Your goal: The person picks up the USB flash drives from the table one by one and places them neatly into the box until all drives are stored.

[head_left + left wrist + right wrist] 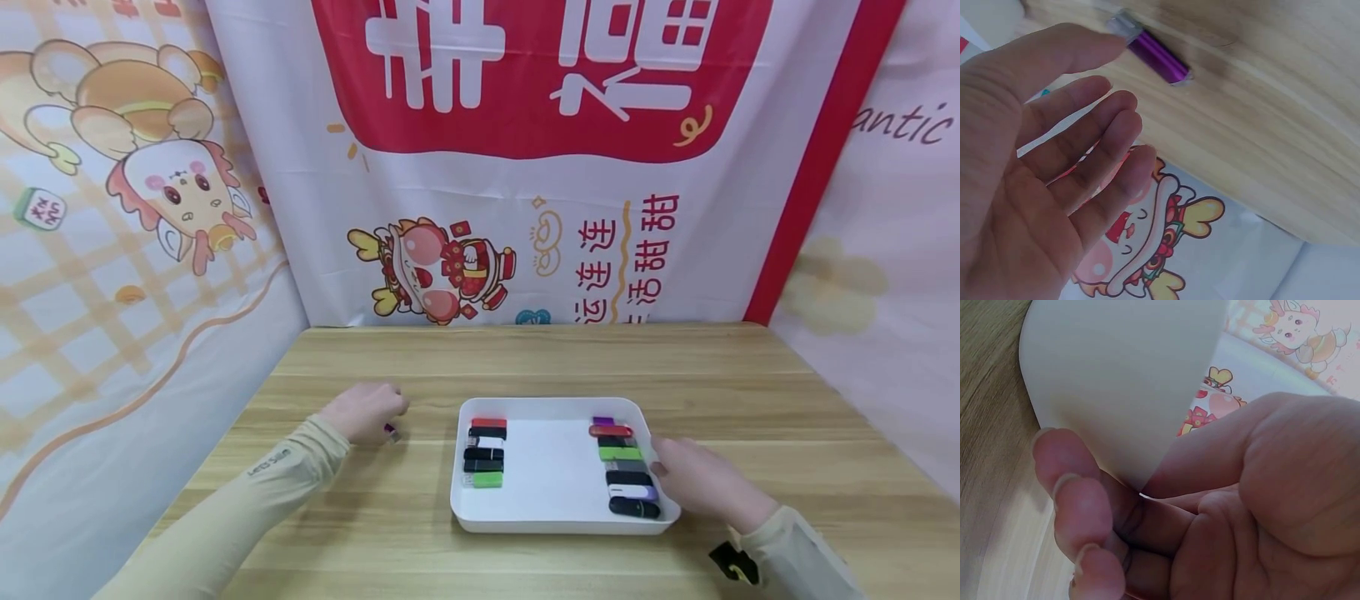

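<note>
A purple USB flash drive (pixel 392 432) (pixel 1159 57) with a clear end lies on the wooden table. Beside it is my left hand (pixel 369 412) (pixel 1047 175), fingers loosely bent and nothing in them; in the left wrist view the thumb tip overlaps the drive's clear end. My right hand (pixel 701 479) grips the right edge of a white tray (pixel 555 467) (pixel 1122 375), thumb over the rim and fingers curled against the outside wall. Inside the tray, several flash drives form a left column, among them a green one (pixel 488 479), and several more a right column, including a red one (pixel 611 431).
The wooden table (pixel 375 542) carries the tray right of centre. Printed cloth hangs behind it (pixel 315 250) and along both sides. A black tag with a yellow mark (pixel 733 562) shows at the right sleeve.
</note>
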A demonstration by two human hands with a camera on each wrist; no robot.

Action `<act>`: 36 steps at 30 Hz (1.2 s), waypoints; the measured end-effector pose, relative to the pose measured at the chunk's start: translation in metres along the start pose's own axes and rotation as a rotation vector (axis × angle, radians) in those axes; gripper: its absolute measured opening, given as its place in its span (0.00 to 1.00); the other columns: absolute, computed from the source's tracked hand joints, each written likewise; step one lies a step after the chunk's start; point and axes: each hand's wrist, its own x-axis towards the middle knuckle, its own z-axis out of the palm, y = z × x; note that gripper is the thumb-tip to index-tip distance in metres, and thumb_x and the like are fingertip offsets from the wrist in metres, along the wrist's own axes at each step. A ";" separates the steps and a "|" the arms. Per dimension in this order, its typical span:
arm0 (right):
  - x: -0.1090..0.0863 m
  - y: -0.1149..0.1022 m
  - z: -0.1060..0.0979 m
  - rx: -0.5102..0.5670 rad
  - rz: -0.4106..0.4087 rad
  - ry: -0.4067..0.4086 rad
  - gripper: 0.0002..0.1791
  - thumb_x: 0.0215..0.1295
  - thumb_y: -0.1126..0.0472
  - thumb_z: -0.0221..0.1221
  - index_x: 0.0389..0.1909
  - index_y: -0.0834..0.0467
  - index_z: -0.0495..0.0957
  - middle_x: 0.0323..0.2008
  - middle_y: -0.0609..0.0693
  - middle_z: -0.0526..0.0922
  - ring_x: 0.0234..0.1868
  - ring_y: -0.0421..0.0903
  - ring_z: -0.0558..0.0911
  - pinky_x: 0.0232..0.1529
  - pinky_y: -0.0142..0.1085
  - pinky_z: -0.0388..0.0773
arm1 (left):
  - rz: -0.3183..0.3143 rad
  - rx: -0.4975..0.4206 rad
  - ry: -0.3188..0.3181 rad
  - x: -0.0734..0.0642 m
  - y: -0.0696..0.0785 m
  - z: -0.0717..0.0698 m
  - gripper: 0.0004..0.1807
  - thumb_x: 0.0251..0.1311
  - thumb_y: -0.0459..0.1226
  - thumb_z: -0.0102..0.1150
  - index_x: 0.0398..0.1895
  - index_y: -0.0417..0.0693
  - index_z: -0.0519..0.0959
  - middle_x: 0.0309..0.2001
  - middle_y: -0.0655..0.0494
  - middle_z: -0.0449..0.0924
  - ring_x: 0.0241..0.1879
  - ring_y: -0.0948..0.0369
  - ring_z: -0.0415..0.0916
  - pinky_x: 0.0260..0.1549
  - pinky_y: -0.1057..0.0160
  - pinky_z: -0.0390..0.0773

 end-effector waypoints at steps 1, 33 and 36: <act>0.000 0.000 0.000 -0.001 0.000 -0.001 0.23 0.66 0.68 0.56 0.59 0.77 0.69 0.49 0.69 0.78 0.42 0.53 0.80 0.48 0.58 0.75 | -0.005 0.005 -0.003 0.000 -0.001 0.001 0.14 0.43 0.36 0.76 0.26 0.47 0.76 0.28 0.55 0.72 0.25 0.58 0.71 0.27 0.56 0.76; -0.003 -0.001 -0.001 0.002 -0.019 0.022 0.23 0.65 0.68 0.57 0.58 0.76 0.70 0.48 0.69 0.79 0.47 0.61 0.80 0.49 0.59 0.74 | 0.076 0.146 0.103 0.005 -0.008 0.032 0.16 0.44 0.26 0.64 0.14 0.51 0.69 0.20 0.55 0.74 0.19 0.57 0.72 0.19 0.56 0.76; -0.004 -0.001 -0.001 -0.001 -0.026 0.030 0.22 0.65 0.68 0.57 0.57 0.76 0.70 0.47 0.68 0.79 0.46 0.60 0.80 0.48 0.59 0.74 | 0.062 0.135 0.085 0.004 -0.007 0.032 0.15 0.43 0.25 0.63 0.15 0.51 0.70 0.20 0.54 0.74 0.20 0.56 0.72 0.20 0.56 0.76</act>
